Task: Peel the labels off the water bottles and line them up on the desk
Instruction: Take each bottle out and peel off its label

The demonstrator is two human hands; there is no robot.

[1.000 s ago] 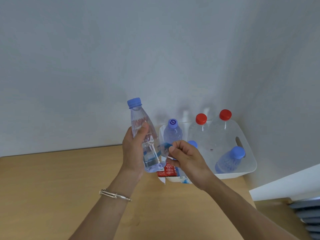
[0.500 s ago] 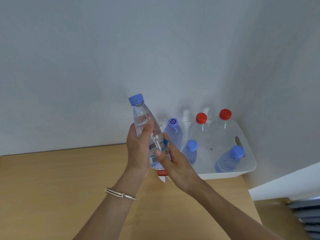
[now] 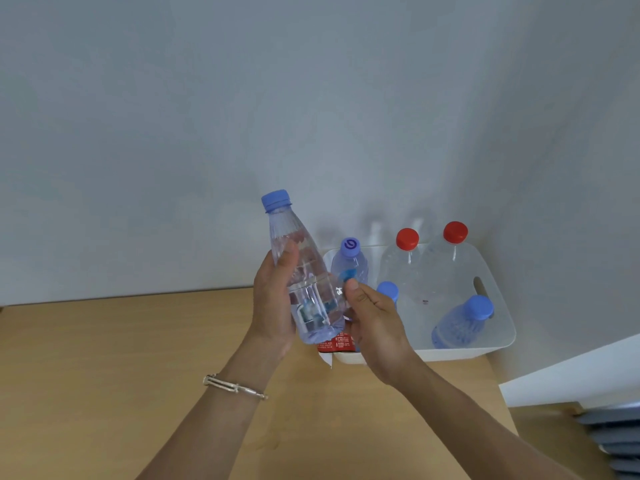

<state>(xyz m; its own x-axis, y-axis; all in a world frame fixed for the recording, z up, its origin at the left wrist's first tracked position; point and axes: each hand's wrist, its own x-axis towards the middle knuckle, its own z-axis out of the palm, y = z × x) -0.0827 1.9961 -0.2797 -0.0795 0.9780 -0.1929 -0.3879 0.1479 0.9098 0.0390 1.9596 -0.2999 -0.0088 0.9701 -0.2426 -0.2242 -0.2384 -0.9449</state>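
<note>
My left hand point(image 3: 273, 299) grips a clear water bottle point(image 3: 304, 271) with a blue cap, held above the wooden desk point(image 3: 138, 375) and tilted to the left. My right hand point(image 3: 374, 320) pinches the edge of the bottle's clear label point(image 3: 337, 299) at the bottle's right side. The label is partly loose. Behind the hands a white tub point(image 3: 498, 306) holds several bottles: two with red caps point(image 3: 407, 239), others with blue caps point(image 3: 479, 306).
A red and white peeled label point(image 3: 334, 344) lies at the tub's front left corner. The wall runs along the desk's far edge. A white ledge point(image 3: 571, 379) and a grey vent are at the right.
The right hand went to the bottle, flattened against it, and now pinches the label at the bottle's right side. The left hand has turned the bottle a little and shifted it slightly right.
</note>
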